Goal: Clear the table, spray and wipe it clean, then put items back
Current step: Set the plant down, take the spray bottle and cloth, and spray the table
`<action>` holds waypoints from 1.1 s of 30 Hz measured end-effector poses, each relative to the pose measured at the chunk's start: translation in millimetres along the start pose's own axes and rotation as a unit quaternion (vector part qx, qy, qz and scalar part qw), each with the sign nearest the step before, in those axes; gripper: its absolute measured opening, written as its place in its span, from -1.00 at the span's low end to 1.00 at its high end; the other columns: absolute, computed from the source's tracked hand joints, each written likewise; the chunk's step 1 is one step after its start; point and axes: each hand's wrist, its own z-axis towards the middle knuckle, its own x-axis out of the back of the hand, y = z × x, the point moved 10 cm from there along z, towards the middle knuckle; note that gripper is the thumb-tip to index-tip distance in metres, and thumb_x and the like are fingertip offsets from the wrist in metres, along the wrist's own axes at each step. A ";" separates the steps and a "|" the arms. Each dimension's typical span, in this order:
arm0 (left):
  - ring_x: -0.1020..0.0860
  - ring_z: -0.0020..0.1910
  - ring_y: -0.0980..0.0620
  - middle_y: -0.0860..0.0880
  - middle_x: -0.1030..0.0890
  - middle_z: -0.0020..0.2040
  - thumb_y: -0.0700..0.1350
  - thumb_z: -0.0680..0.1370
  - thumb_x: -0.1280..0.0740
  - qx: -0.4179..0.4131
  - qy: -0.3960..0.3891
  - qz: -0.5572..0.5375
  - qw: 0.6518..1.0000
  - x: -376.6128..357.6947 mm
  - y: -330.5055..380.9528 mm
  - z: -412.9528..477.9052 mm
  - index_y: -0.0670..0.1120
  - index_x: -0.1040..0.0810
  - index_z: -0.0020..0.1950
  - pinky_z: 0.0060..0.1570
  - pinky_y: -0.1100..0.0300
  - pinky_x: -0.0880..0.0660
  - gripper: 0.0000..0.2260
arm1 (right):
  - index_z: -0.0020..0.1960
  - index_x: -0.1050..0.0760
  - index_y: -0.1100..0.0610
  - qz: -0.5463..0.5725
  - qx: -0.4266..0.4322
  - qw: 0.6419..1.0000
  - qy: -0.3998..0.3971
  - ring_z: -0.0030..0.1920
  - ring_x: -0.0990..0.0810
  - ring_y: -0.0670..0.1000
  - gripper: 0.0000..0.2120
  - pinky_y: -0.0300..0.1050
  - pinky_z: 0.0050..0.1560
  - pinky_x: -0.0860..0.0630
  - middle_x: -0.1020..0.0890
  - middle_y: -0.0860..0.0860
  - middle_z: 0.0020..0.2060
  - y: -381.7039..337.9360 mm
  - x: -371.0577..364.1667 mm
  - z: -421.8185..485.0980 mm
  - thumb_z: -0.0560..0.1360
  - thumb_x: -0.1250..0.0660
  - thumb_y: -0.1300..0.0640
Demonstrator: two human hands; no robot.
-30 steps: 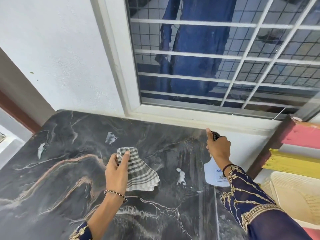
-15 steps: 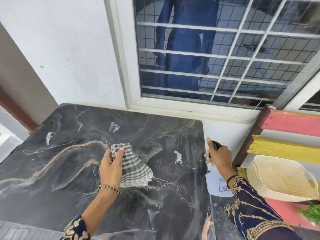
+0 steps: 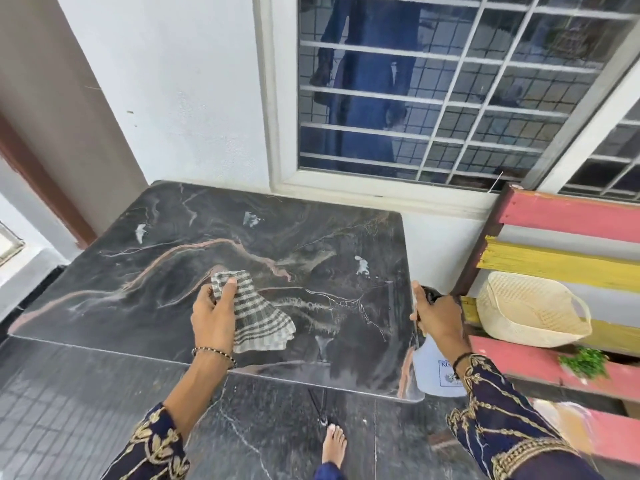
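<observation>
My left hand [image 3: 212, 322] pinches the cloth [image 3: 258, 315], limp and light, over the bare table [image 3: 145, 289]. My right hand [image 3: 438, 315] wraps the bottle [image 3: 434, 372] neck at the table's right edge; likely slick.

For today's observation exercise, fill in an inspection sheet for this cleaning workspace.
Surface: dark marble table, bare, with white smears.
Job's things: checked cloth and white spray bottle, both in hand.
Clutter: nothing seen on the table.
Hands: left hand grips the cloth above the table; right hand grips the bottle at the table's right edge.
Cables: nothing seen.
Surroundings: barred window; painted slatted bench holding a woven basket and green leaves.
</observation>
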 end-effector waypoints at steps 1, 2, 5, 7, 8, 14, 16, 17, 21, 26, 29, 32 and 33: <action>-0.49 -0.21 -0.10 -0.18 -0.54 -0.15 0.21 0.45 -0.32 0.001 0.001 -0.001 1.000 4.4 0.6 -4.9 -0.24 -0.48 0.15 -0.07 0.01 -0.43 -0.46 | -0.38 -0.48 0.17 -0.009 -0.002 1.000 0.012 -0.38 -0.60 0.13 -0.46 -0.13 -0.32 -0.50 -0.58 0.02 -0.50 4.2 4.0 -9.6 0.59 -0.29 -0.22; -0.52 -0.17 -0.13 -0.18 -0.57 -0.11 0.20 0.46 -0.33 0.007 0.005 0.002 1.000 9.4 -2.0 -10.5 -0.23 -0.48 0.21 -0.04 -0.01 -0.46 -0.45 | -0.39 -0.45 0.16 -0.018 -0.007 1.000 0.015 -0.29 -0.60 0.16 -0.46 -0.11 -0.23 -0.48 -0.57 0.05 -0.46 11.0 6.0 -21.2 0.58 -0.29 -0.22; -0.37 -0.27 -0.03 -0.12 -0.43 -0.23 0.11 0.51 -0.33 0.007 0.010 0.003 1.000 20.0 -2.1 -23.2 -0.28 -0.48 0.10 -0.19 0.06 -0.34 -0.55 | -0.24 -0.58 0.22 -0.029 -0.022 0.999 -0.002 -0.23 -0.68 0.18 -0.36 -0.08 -0.19 -0.56 -0.67 0.13 -0.31 36.6 2.1 -42.5 0.50 -0.26 -0.39; -0.33 -0.27 0.03 -0.09 -0.40 -0.25 0.11 0.50 -0.32 -0.003 0.014 -0.001 1.000 25.5 -3.5 -28.4 -0.29 -0.46 -0.03 -0.19 0.07 -0.30 -0.58 | -0.16 -0.60 0.26 -0.044 -0.035 0.998 -0.024 -0.43 -0.66 0.04 -0.33 -0.21 -0.40 -0.47 -0.66 0.08 -0.42 53.3 2.4 -60.3 0.51 -0.24 -0.39; -0.34 -0.26 0.03 -0.07 -0.41 -0.24 0.11 0.50 -0.32 -0.002 0.016 -0.003 1.000 27.6 -3.9 -30.3 -0.28 -0.45 -0.04 -0.18 0.07 -0.30 -0.58 | -0.17 -0.60 0.26 -0.047 -0.039 0.997 -0.042 -0.53 -0.63 -0.01 -0.35 -0.25 -0.48 -0.42 -0.65 0.05 -0.48 58.2 0.9 -68.5 0.53 -0.25 -0.36; -0.37 -0.26 0.11 0.10 -0.39 -0.22 0.08 0.59 -0.24 -0.017 0.063 -0.001 0.998 47.8 -1.2 -47.1 -0.14 -0.44 0.13 -0.11 0.16 -0.28 -0.70 | -0.13 -0.62 0.29 -0.079 -0.056 0.994 -0.041 -0.50 -0.63 0.01 -0.27 -0.21 -0.48 -0.49 -0.68 0.07 -0.43 96.9 8.1 -100.5 0.45 -0.28 -0.43; -0.31 -0.37 0.14 0.09 -0.35 -0.31 0.08 0.58 -0.24 -0.024 0.089 -0.007 0.996 60.0 -1.4 -48.3 -0.13 -0.40 -0.06 -0.22 0.17 -0.29 -0.73 | -0.13 -0.61 0.29 -0.072 -0.054 0.995 -0.050 -0.53 -0.63 0.01 -0.25 -0.10 -0.44 -0.59 -0.69 0.08 -0.41 104.3 5.3 -105.0 0.42 -0.28 -0.46; -0.27 -0.41 0.15 0.08 -0.33 -0.35 0.08 0.58 -0.25 -0.025 0.097 -0.009 0.995 65.1 -1.0 -48.7 -0.09 -0.34 -0.17 -0.28 0.21 -0.28 -0.72 | -0.14 -0.62 0.29 -0.075 -0.049 0.994 -0.058 -0.55 -0.62 0.01 -0.28 -0.07 -0.42 -0.61 -0.69 0.08 -0.43 103.3 3.3 -106.9 0.44 -0.29 -0.43; -0.21 -0.44 0.13 0.08 -0.27 -0.38 0.09 0.57 -0.26 -0.026 0.102 -0.016 0.994 81.5 -1.6 -47.1 0.03 -0.19 -0.31 -0.36 0.22 -0.23 -0.65 | -0.19 -0.63 0.32 -0.074 -0.024 0.991 -0.108 -0.62 -0.56 -0.03 -0.38 -0.21 -0.52 -0.54 -0.67 0.04 -0.51 83.1 -9.3 -127.8 0.54 -0.31 -0.28; -0.20 -0.46 0.15 0.09 -0.26 -0.40 0.08 0.57 -0.28 -0.013 0.122 -0.032 0.992 103.6 -14.2 -46.8 0.04 -0.20 -0.31 -0.37 0.20 -0.22 -0.65 | -0.29 -0.56 0.37 -0.062 0.028 0.984 -0.167 -0.58 -0.53 0.02 -0.30 -0.03 -0.35 -0.62 -0.67 0.10 -0.46 46.8 -51.6 -148.2 0.54 -0.31 -0.30; -0.22 -0.51 0.18 0.09 -0.25 -0.40 0.07 0.57 -0.28 -0.005 0.141 -0.018 0.990 115.4 -19.4 -50.4 0.03 -0.19 -0.32 -0.43 0.27 -0.21 -0.64 | -0.27 -0.57 0.38 -0.067 0.045 0.976 -0.201 -0.57 -0.54 0.02 -0.28 -0.10 -0.41 -0.57 -0.67 0.13 -0.47 24.7 -83.4 -156.9 0.52 -0.30 -0.34; -0.22 -0.50 0.18 0.10 -0.26 -0.40 0.08 0.57 -0.28 0.004 0.154 -0.018 0.988 123.9 -25.8 -49.1 0.03 -0.21 -0.31 -0.44 0.27 -0.21 -0.65 | -0.20 -0.63 0.28 -0.074 0.055 0.964 -0.248 -0.50 -0.64 0.08 -0.36 -0.08 -0.41 -0.63 -0.70 0.04 -0.45 7.4 -111.4 -164.8 0.52 -0.30 -0.33; -0.21 -0.48 0.17 0.10 -0.27 -0.40 0.09 0.57 -0.28 0.005 0.157 -0.019 0.987 125.6 -27.9 -47.5 0.04 -0.22 -0.31 -0.41 0.23 -0.22 -0.66 | -0.19 -0.63 0.27 -0.068 0.058 0.961 -0.261 -0.51 -0.64 0.06 -0.39 -0.06 -0.43 -0.63 -0.71 0.03 -0.43 1.1 -119.4 -167.3 0.53 -0.31 -0.32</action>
